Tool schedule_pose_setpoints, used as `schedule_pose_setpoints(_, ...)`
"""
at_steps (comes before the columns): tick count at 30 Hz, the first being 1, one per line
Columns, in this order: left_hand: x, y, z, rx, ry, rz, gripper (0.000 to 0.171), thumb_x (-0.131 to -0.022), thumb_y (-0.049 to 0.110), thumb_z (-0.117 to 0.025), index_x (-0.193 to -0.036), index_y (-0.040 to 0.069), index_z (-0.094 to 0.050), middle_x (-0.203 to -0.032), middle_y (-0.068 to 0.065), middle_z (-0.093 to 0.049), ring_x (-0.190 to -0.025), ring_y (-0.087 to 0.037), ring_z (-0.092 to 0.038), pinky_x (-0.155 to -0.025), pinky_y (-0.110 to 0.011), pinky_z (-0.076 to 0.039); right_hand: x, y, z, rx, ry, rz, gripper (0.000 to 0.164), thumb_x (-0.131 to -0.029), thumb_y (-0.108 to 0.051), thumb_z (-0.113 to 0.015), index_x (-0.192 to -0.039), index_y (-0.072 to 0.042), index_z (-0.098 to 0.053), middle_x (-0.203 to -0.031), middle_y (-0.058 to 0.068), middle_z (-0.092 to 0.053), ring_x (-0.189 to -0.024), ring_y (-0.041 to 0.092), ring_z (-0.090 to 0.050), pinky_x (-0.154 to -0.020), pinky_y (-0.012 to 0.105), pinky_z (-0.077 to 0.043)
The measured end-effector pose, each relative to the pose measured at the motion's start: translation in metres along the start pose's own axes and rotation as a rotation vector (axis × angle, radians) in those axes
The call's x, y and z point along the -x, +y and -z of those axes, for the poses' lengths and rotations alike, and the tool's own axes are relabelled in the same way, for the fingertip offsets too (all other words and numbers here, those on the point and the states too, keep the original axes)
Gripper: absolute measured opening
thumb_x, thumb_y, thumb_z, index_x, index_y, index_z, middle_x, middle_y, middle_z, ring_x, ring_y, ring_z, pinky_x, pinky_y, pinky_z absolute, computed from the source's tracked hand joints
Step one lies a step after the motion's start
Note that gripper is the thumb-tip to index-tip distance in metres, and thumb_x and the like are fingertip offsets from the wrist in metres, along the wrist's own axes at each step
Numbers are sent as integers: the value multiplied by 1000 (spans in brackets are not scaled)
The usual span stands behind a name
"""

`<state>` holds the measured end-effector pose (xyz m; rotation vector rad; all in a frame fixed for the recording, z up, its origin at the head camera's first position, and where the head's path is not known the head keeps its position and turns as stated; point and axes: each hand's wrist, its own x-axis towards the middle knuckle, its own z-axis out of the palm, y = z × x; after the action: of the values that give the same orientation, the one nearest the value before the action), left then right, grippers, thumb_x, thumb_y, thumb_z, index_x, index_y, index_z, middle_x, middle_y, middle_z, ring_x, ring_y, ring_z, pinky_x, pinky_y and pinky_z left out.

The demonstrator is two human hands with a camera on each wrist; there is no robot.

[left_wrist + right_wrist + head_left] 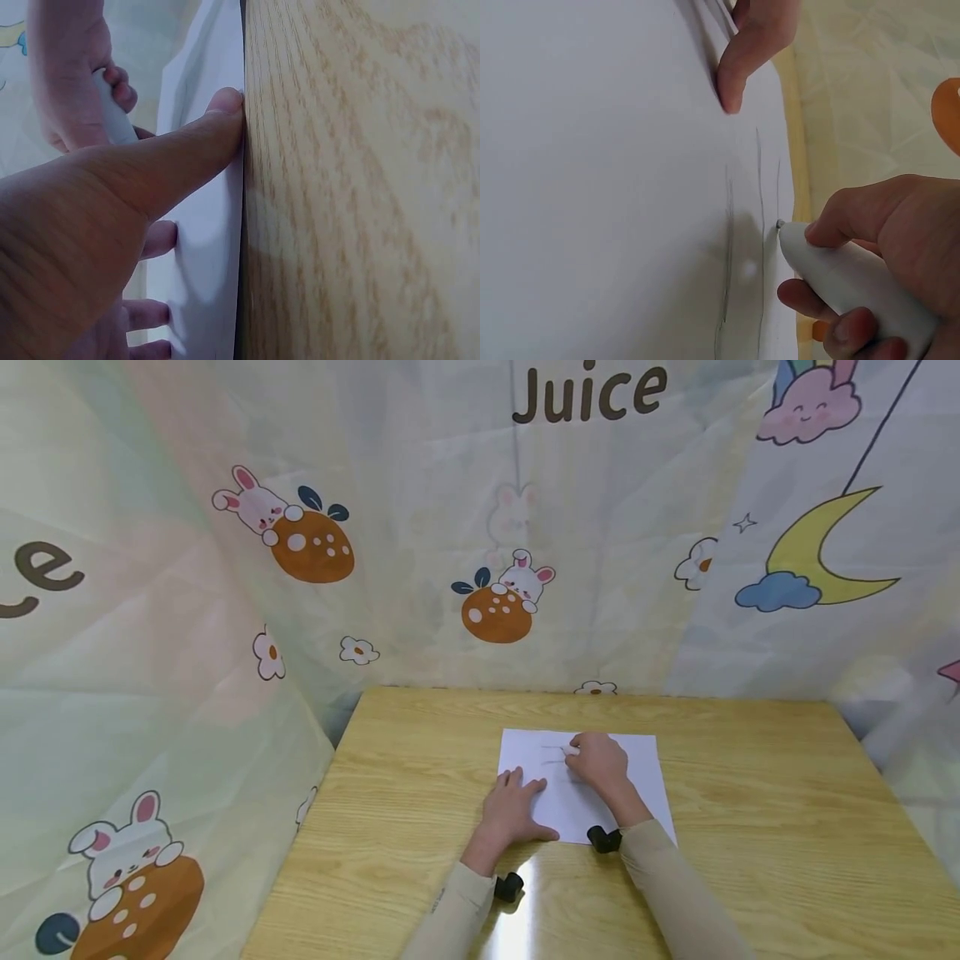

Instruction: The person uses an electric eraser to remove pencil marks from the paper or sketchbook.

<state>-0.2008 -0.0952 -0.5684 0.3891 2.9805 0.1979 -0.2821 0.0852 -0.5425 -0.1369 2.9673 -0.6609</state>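
Note:
A white sheet of paper (641, 781) lies on the table. My right hand (602, 764) holds a thick white marker (855, 281), fingers curled round its barrel. The marker's dark tip meets the paper at the end of a thin line near the far edge. Several thin dark lines (761, 217) run roughly side by side there. My left hand (512, 810) rests on the left part of the sheet with its fingers spread. In the left wrist view its thumb (191, 154) lies at the paper's near edge.
The wooden table (405, 777) extends around the sheet on all sides. A printed cloth (420, 527) with rabbits and a moon hangs behind and at the sides. Small black devices (508, 887) sit at both wrists.

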Motion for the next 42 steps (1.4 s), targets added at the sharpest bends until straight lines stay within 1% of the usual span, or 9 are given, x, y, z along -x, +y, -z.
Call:
schedule_pose_setpoints(6, 0, 0, -3, -2, -7, 4, 93, -61, 75, -74, -141, 31, -52, -148, -16, -37, -135, -37, -33, -96, -48, -45, -1, 1, 1, -2, -29, -14, 32, -84, -23, -69, -111, -6, -73, -109, 14, -70, -79, 29, -65, -58, 44, -52)
schedule_pose_setpoints(12, 0, 3, -1, 1, -12, 6, 92, -63, 74, -74, -141, 31, -52, -149, -16, -36, -136, -37, -32, -96, -49, -45, 0, 1, 2, 7, -9, 21, 31, -84, -23, -69, -110, -6, -73, -106, 13, -71, -78, 29, -66, -58, 44, -53)
schedule_pose_setpoints(16, 2, 4, -1, 16, -20, -3, 92, -62, 73, -75, -141, 30, -53, -148, -17, -37, -135, -38, -33, -95, -49, -45, 2, 1, 2, 25, -28, 6, 30, -84, -22, -69, -109, -6, -74, -104, 13, -71, -73, 28, -65, -54, 42, -52)
schedule_pose_setpoints(22, 0, 4, 2, -1, -9, 10, 93, -62, 74, -74, -141, 31, -52, -149, -16, -36, -135, -38, -33, -93, -50, -47, -1, 1, 4, 1, -5, 34, 32, -85, -23, -69, -110, -5, -73, -103, 13, -71, -68, 24, -64, -54, 41, -51)
schedule_pose_setpoints(27, 0, 3, 3, 2, -16, 4, 93, -63, 74, -74, -141, 31, -52, -149, -16, -37, -135, -38, -33, -93, -50, -47, -2, 2, 4, -6, -24, 2, 32, -84, -23, -69, -110, -6, -74, -107, 14, -70, -72, 25, -63, -54, 41, -51)
schedule_pose_setpoints(32, 2, 4, 1, 9, -6, 2, 92, -63, 74, -74, -141, 30, -53, -148, -16, -37, -135, -38, -34, -93, -50, -47, -1, 4, 2, -9, -18, 21, 31, -84, -22, -68, -110, -6, -73, -108, 14, -70, -74, 27, -64, -56, 43, -51)
schedule_pose_setpoints(36, 3, 3, -2, 14, -15, -1, 92, -62, 73, -75, -141, 30, -53, -148, -17, -37, -134, -38, -34, -91, -50, -48, 1, 5, 0, -5, -41, 3, 31, -84, -22, -68, -110, -6, -73, -109, 14, -70, -78, 28, -65, -57, 43, -52)
schedule_pose_setpoints(40, 3, 3, -3, -4, -6, 3, 93, -62, 74, -75, -141, 31, -53, -148, -16, -38, -134, -37, -34, -90, -49, -49, 2, 3, 1, -18, -25, 13, 30, -85, -22, -69, -110, -5, -73, -109, 14, -70, -79, 28, -66, -58, 43, -53)
schedule_pose_setpoints(42, 2, 4, -2, -7, -3, 2, 92, -62, 74, -74, -141, 31, -53, -148, -16, -38, -134, -37, -34, -92, -49, -47, 1, 2, 2, -20, -18, 14, 30, -85, -22, -69, -110, -5, -73, -109, 14, -70, -78, 28, -65, -58, 43, -53)
